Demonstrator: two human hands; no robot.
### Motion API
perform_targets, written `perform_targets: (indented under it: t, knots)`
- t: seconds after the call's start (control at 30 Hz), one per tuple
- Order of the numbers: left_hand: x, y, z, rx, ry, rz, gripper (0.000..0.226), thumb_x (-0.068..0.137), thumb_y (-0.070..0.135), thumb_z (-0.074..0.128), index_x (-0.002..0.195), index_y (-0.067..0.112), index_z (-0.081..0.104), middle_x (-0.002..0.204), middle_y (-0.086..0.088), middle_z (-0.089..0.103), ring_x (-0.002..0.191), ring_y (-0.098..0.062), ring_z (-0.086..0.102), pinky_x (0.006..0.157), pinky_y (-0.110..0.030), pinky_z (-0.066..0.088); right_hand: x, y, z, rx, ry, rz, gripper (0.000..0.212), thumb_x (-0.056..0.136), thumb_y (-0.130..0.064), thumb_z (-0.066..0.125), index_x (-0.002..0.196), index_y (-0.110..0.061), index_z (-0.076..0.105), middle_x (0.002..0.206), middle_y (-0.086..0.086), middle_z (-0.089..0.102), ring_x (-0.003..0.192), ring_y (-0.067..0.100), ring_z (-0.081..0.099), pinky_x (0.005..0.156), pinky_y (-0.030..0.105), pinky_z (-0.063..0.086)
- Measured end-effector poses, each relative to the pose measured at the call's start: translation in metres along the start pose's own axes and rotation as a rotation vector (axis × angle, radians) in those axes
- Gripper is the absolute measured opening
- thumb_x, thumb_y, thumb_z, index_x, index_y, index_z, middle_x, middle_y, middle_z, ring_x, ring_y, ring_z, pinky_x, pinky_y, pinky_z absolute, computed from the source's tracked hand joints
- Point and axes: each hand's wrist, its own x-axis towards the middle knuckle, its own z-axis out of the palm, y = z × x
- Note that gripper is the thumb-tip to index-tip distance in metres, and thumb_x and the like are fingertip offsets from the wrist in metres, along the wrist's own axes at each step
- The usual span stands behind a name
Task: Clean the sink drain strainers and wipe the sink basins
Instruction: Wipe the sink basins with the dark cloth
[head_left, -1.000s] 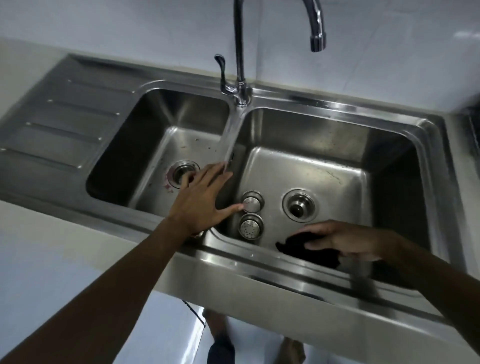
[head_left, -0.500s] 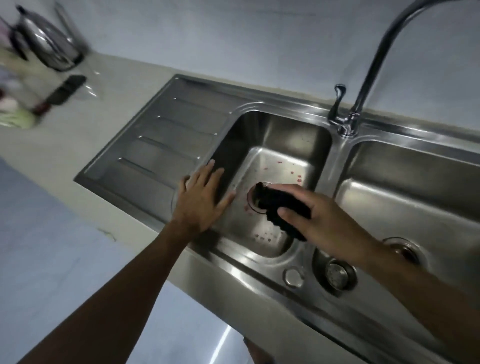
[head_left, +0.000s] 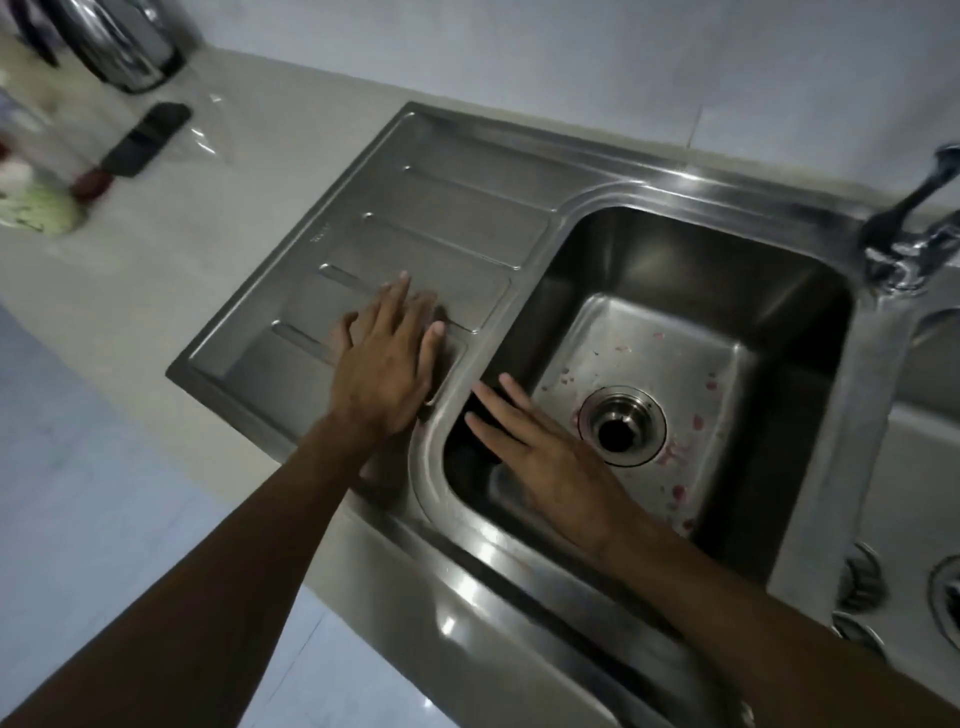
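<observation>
**Wiping the left basin's near wall**

The right hand (head_left: 558, 462) presses a dark cloth (head_left: 480, 415) flat against the near-left wall of the left basin (head_left: 691, 291), fingers spread wide, not gripping. The left hand (head_left: 387, 364) lies open on the ribbed drainboard (head_left: 426, 228), bracing. Pinkish scraps (head_left: 675, 491) dot the brushed-steel floor around the round open drain (head_left: 622, 425); its strainer looks removed. Wiped carelessly, scraps could be swept into that hole, and an unheld cloth may slip on slick steel. A knife (head_left: 140, 143) lies well apart on the pale bench (head_left: 171, 249).

Head view, close above, facing down at left sink basin (head_left: 670, 291)
</observation>
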Motion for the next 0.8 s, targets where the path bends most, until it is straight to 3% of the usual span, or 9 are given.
perform_targets:
  t: [0.1, 0.2, 0.27, 0.37, 0.47, 0.6, 0.7, 0.8]
  knots:
    - [0.012, -0.001, 0.010, -0.007, 0.009, 0.003, 0.056, 0.109, 0.048, 0.023, 0.154, 0.021, 0.044, 0.169, -0.009, 0.027, 0.154, -0.028, 0.030, 0.118, -0.053, 0.024, 0.023, 0.017, -0.009, 0.024, 0.226, 0.059, 0.079, 0.084, 0.024, 0.049, 0.153, -0.015, 0.044, 0.166, 0.002, 0.025, 0.156, 0.022, 0.018, 0.106, 0.040, 0.052]
    - [0.012, 0.002, 0.020, -0.025, 0.012, 0.017, 0.057, 0.110, 0.049, 0.022, 0.157, 0.022, 0.040, 0.168, -0.008, 0.029, 0.155, -0.025, 0.027, 0.117, -0.051, 0.024, 0.033, 0.024, -0.011, 0.091, 0.515, 0.122, 0.057, 0.095, 0.013, 0.054, 0.148, -0.010, 0.051, 0.161, 0.010, 0.038, 0.151, 0.023, 0.034, 0.118, 0.036, 0.039]
    - [0.011, 0.001, 0.022, -0.041, 0.025, 0.020, 0.059, 0.110, 0.050, 0.020, 0.158, 0.021, 0.038, 0.169, -0.008, 0.028, 0.156, -0.023, 0.025, 0.118, -0.050, 0.023, 0.041, 0.018, -0.009, 0.062, 0.468, 0.053, 0.053, 0.100, 0.001, 0.051, 0.150, -0.014, 0.047, 0.163, 0.010, 0.035, 0.153, 0.022, 0.030, 0.122, 0.036, 0.034]
    - [0.011, -0.002, 0.022, -0.055, 0.030, 0.022, 0.062, 0.110, 0.051, 0.012, 0.160, 0.020, 0.033, 0.170, -0.007, 0.026, 0.158, -0.022, 0.022, 0.121, -0.051, 0.021, 0.053, 0.014, 0.005, -0.119, 0.236, 0.001, 0.062, 0.096, -0.010, 0.054, 0.155, -0.020, 0.037, 0.167, 0.005, 0.027, 0.157, 0.024, 0.016, 0.126, 0.046, 0.022]
    - [0.013, 0.000, 0.021, -0.059, 0.028, 0.018, 0.066, 0.110, 0.052, 0.007, 0.159, 0.019, 0.034, 0.169, -0.008, 0.028, 0.158, -0.024, 0.022, 0.121, -0.055, 0.023, 0.072, 0.031, 0.005, -0.208, 0.215, 0.034, 0.056, 0.102, -0.030, 0.040, 0.156, -0.018, 0.036, 0.167, 0.004, 0.027, 0.158, 0.025, 0.012, 0.127, 0.050, 0.016]
    - [0.014, 0.000, 0.021, -0.034, -0.024, 0.040, 0.068, 0.106, 0.067, 0.014, 0.161, 0.029, 0.030, 0.172, -0.001, 0.021, 0.160, -0.021, 0.016, 0.124, -0.054, 0.018, 0.112, 0.078, -0.022, -0.220, 0.260, 0.264, 0.059, 0.100, -0.033, 0.030, 0.156, -0.014, 0.035, 0.166, 0.009, 0.027, 0.156, 0.031, 0.016, 0.127, 0.051, 0.016]
    - [0.014, 0.000, 0.020, -0.018, -0.051, 0.161, 0.070, 0.104, 0.072, 0.016, 0.159, 0.033, 0.036, 0.171, 0.003, 0.023, 0.160, -0.020, 0.016, 0.125, -0.052, 0.017, 0.143, 0.124, -0.058, -0.215, 0.339, 0.506, 0.058, 0.103, -0.029, 0.030, 0.158, -0.010, 0.031, 0.167, 0.012, 0.024, 0.156, 0.034, 0.015, 0.126, 0.052, 0.018]
    - [0.014, 0.000, 0.022, -0.006, -0.044, 0.197, 0.067, 0.103, 0.071, 0.025, 0.157, 0.034, 0.042, 0.170, 0.004, 0.028, 0.159, -0.020, 0.021, 0.124, -0.050, 0.020, 0.155, 0.142, -0.073, -0.251, 0.351, 0.567, 0.055, 0.106, -0.024, 0.037, 0.158, -0.008, 0.030, 0.168, 0.014, 0.021, 0.156, 0.038, 0.012, 0.125, 0.054, 0.019]
